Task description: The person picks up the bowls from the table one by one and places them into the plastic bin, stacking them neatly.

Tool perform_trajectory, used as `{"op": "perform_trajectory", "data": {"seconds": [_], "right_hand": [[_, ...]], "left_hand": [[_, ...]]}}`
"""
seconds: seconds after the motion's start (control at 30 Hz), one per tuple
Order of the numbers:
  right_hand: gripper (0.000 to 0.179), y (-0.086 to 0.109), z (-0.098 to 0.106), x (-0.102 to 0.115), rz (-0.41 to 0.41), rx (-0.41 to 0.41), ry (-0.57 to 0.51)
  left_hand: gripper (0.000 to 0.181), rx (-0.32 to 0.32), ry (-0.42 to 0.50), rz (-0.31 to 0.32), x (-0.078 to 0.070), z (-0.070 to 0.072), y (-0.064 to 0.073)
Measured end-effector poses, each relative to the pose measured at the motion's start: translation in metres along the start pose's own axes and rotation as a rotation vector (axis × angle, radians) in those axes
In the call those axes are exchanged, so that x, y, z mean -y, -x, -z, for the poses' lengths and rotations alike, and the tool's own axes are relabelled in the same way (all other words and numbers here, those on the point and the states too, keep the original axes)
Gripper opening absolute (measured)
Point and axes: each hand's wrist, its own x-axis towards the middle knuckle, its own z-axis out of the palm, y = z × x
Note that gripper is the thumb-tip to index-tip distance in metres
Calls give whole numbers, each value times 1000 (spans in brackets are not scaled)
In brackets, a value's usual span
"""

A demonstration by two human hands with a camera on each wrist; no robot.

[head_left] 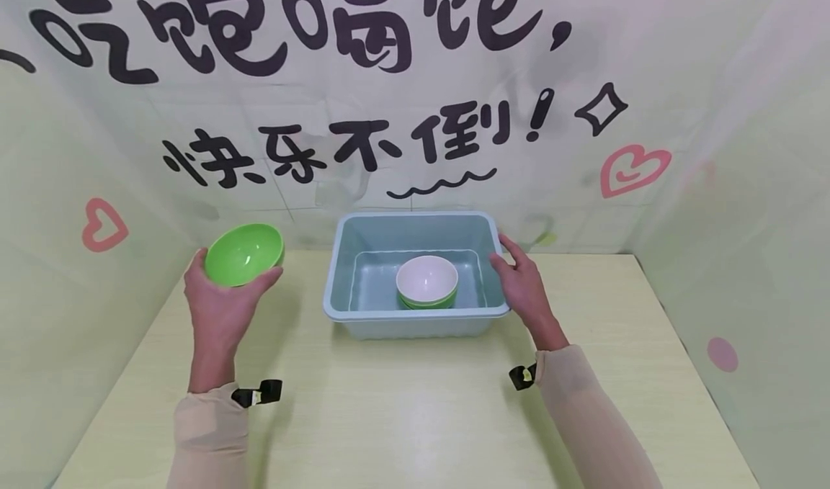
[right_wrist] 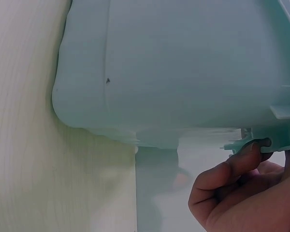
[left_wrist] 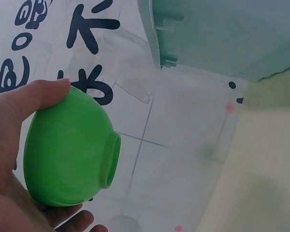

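My left hand (head_left: 223,309) grips a green bowl (head_left: 245,254) by its rim, thumb on one side and fingers on the other, up in the air left of the basin. In the left wrist view the bowl (left_wrist: 70,150) is tilted, its foot ring facing the basin side. My right hand (head_left: 524,287) holds the right rim of a light blue plastic basin (head_left: 415,315); the right wrist view shows fingers (right_wrist: 227,171) curled under that rim. Inside the basin, a white bowl (head_left: 426,279) sits stacked on green ones (head_left: 429,303).
The basin stands on a pale wooden table (head_left: 402,402) near the back wall. A white cloth (head_left: 285,107) with black lettering and pink hearts hangs behind, and pale side panels (head_left: 733,280) border the table left and right.
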Motion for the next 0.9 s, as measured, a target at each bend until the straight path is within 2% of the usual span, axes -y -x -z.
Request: {"op": "perform_trajectory", "data": {"seconds": [0.47,0.67,0.9], "right_hand": [[57,-1,0,0,-10,3,-6],[57,0,0,0,-13,-3,3],[57,-1,-1,-1,-5,-6,-7]], "left_hand": [[119,14,24,-54,-22,-9,6],[120,42,40,-87,-30,-18,10],[120,78,19,-111,-36,-29,16]]}}
